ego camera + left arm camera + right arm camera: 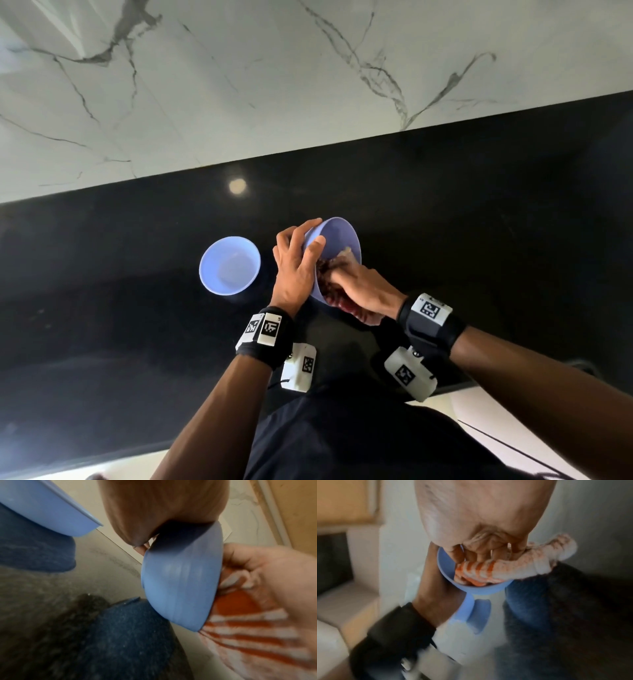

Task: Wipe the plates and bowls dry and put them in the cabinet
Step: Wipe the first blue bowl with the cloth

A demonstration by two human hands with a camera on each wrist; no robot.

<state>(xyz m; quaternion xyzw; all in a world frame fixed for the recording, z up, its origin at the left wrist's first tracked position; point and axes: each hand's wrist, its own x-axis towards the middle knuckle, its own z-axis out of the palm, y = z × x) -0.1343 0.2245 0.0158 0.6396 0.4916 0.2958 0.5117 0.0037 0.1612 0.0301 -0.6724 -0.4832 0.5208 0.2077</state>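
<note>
Held tilted above the black countertop [445, 212], mouth turned toward the right: a pale blue bowl [337, 246], smooth and matte, plain plastic by the look, with a thin rim and a narrower flat base seen side-on from the left wrist. Gripped at its rim by the left hand [296, 270], thumb hooked over the inside edge, fingers curled around the outer wall. Stuffed into the bowl's mouth, a bunched cloth [488, 570], off-white towelling with orange-red stripes and a solid orange patch, one end trailing out past the rim. Clenched around that cloth, the right hand [363, 287], fingers curled tight and pressed with it against the inner wall. Blurred in both wrist views. Just to the left, apart from the hands, a second bowl [229, 265] of the same pale blue, upright on the countertop, mouth up, inside faintly glossy. Mirrored dimly in the polished black surface beneath. Behind the countertop, a white marble wall [239, 85] with grey veins. On both wrists, black bands [430, 325] carrying white blocks with black-and-white square markers.
</note>
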